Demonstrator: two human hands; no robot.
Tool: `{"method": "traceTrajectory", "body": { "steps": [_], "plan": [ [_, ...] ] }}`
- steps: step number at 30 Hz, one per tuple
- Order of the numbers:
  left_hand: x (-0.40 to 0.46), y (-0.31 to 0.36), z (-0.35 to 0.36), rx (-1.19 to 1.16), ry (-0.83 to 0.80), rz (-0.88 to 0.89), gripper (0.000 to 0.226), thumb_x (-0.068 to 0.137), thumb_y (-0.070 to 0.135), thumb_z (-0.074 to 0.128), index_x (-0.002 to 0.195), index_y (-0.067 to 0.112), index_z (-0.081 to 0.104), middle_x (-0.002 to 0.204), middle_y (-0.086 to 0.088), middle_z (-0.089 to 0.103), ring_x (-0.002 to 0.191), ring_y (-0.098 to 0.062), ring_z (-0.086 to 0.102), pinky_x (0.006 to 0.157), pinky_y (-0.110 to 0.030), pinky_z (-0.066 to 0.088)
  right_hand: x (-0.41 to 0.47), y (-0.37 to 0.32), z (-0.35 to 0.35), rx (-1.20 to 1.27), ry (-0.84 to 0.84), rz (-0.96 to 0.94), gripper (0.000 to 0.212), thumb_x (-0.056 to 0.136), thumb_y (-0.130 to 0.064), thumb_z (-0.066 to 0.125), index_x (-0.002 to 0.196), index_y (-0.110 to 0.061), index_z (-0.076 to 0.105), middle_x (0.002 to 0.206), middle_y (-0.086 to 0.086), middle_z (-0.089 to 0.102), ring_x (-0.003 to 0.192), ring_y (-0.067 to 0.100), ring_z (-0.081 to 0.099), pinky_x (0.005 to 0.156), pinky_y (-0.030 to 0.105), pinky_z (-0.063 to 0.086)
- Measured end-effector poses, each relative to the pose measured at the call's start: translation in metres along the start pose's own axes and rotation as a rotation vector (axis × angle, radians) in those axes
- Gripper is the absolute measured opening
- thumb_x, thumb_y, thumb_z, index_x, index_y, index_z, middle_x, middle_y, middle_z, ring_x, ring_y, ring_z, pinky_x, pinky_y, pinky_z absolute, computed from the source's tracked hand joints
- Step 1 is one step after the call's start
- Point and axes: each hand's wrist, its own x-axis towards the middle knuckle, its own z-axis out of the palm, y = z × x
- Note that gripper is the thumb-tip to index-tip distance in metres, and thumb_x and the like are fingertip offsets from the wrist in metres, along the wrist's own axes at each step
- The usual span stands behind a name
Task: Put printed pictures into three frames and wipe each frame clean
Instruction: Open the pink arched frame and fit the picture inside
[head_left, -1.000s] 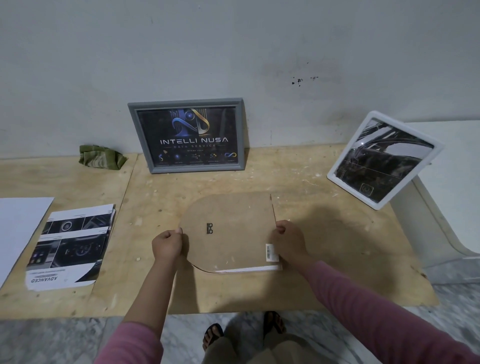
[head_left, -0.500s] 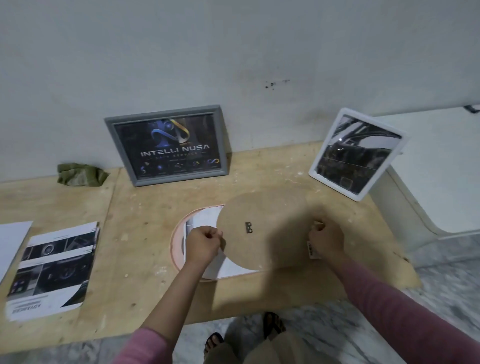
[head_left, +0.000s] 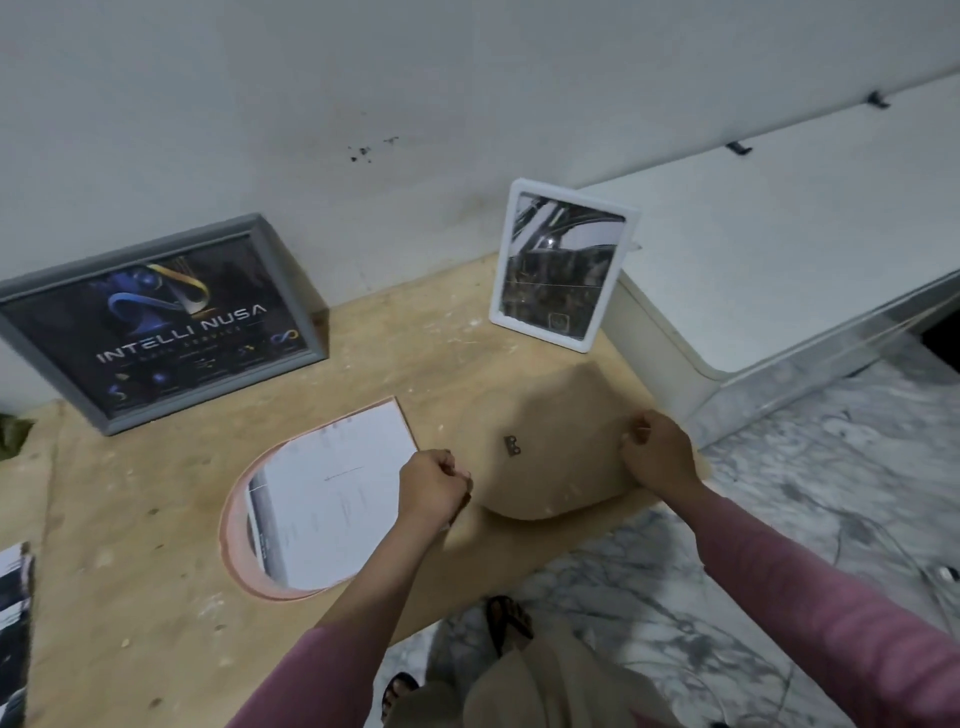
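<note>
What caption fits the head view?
Both hands, left hand and right hand, hold the brown backing board beside the open pink frame.

1. Dim, flat indoor light; no light source is seen.
2. Soft shadows are cast beneath the backing board (head_left: 550, 452) and both forearms.
3. Glare is seen on the white frame (head_left: 563, 267) glass.
4. Strong wide-angle bending is seen at the edges.
5. Slight blur throughout; fine print unreadable.

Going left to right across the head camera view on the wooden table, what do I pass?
Grey-framed Intelli Nusa poster → face-down pink frame holding a white sheet → left hand → brown backing board → right hand. The white frame stands farther back, above the board.
</note>
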Motion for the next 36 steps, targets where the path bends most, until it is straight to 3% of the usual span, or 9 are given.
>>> {"method": "traceTrajectory", "body": {
  "steps": [4,8,13,17,20,25,29,32,36],
  "plan": [
    [0.000,-0.002,0.014,0.015,-0.008,-0.009,0.012,0.068,0.004,0.061,0.069,-0.008,0.061,0.064,-0.022,0.062,0.054,-0.020,0.052,0.055,-0.025,0.048,0.003,0.005,-0.001,-0.002,-0.011,-0.020,0.023,0.086,-0.010,0.056,0.107,-0.001,0.058,0.099,0.013,0.060,0.085,0.021,0.050,0.077,0.031,0.040],
    [-0.007,0.002,0.017,0.020,0.010,0.008,0.012,0.077,0.010,0.058,0.070,0.000,0.060,0.065,0.002,0.052,0.067,-0.015,0.045,0.066,-0.023,0.038,0.002,0.003,0.006,0.005,-0.027,-0.037,0.013,0.086,-0.010,0.055,0.098,-0.005,0.057,0.085,0.005,0.055,0.077,0.020,0.050,0.069,0.028,0.036],
    [-0.008,0.004,0.011,0.066,0.103,0.068,0.032,0.089,0.018,0.056,0.118,0.006,0.065,0.115,-0.008,0.067,0.108,-0.025,0.061,0.085,-0.019,0.037,-0.010,-0.011,0.021,0.022,0.006,-0.125,0.006,0.085,-0.006,0.053,0.088,-0.010,0.052,0.070,0.001,0.048,0.060,0.011,0.044,0.060,0.028,0.035],
    [-0.011,0.001,-0.007,0.058,0.186,0.133,0.028,0.088,0.017,0.058,0.112,0.005,0.067,0.101,-0.006,0.067,0.089,-0.017,0.061,0.071,-0.016,0.038,-0.023,-0.041,0.040,0.009,-0.099,-0.230,0.032,0.089,-0.008,0.053,0.121,-0.003,0.054,0.109,0.015,0.060,0.092,0.028,0.058,0.079,0.031,0.043],
    [-0.012,-0.015,-0.025,0.105,0.267,0.124,0.031,0.087,0.021,0.059,0.114,0.007,0.065,0.112,-0.010,0.064,0.102,-0.024,0.060,0.077,-0.021,0.041,-0.033,-0.068,0.060,0.019,-0.160,-0.295,0.037,0.089,-0.009,0.053,0.126,-0.003,0.053,0.125,0.015,0.057,0.113,0.031,0.053,0.091,0.029,0.039],
    [-0.019,-0.043,-0.061,0.195,0.388,-0.034,0.045,0.085,0.025,0.061,0.126,0.009,0.055,0.128,-0.015,0.052,0.119,-0.031,0.047,0.088,-0.034,0.041,-0.048,-0.106,0.097,-0.022,-0.300,-0.497,0.042,0.086,-0.009,0.051,0.127,-0.003,0.052,0.125,0.014,0.055,0.116,0.029,0.051,0.099,0.032,0.038],
    [-0.030,-0.063,-0.087,0.228,0.425,-0.251,0.062,0.083,0.036,0.065,0.134,0.008,0.045,0.135,-0.018,0.039,0.125,-0.035,0.042,0.096,-0.039,0.041,-0.046,-0.129,0.130,-0.069,-0.374,-0.685,0.043,0.075,-0.017,0.053,0.111,0.005,0.061,0.099,0.022,0.065,0.090,0.043,0.061,0.081,0.049,0.052],
    [-0.034,-0.078,-0.099,0.295,0.409,-0.356,0.071,0.082,0.047,0.065,0.135,0.007,0.040,0.136,-0.019,0.037,0.126,-0.036,0.039,0.098,-0.040,0.042,-0.039,-0.148,0.148,-0.259,-0.487,-0.784,0.057,0.084,-0.029,0.058,0.135,-0.006,0.044,0.127,0.012,0.053,0.119,0.036,0.046,0.102,0.044,0.038],
    [-0.033,-0.088,-0.103,0.272,0.371,-0.417,0.072,0.080,0.047,0.068,0.133,0.009,0.038,0.138,-0.016,0.030,0.129,-0.034,0.032,0.095,-0.040,0.043,-0.025,-0.162,0.165,-0.496,-0.599,-0.857,0.082,0.082,-0.050,0.058,0.146,-0.017,0.020,0.150,0.002,0.028,0.134,0.030,0.024,0.108,0.042,0.031]
  ]
}}
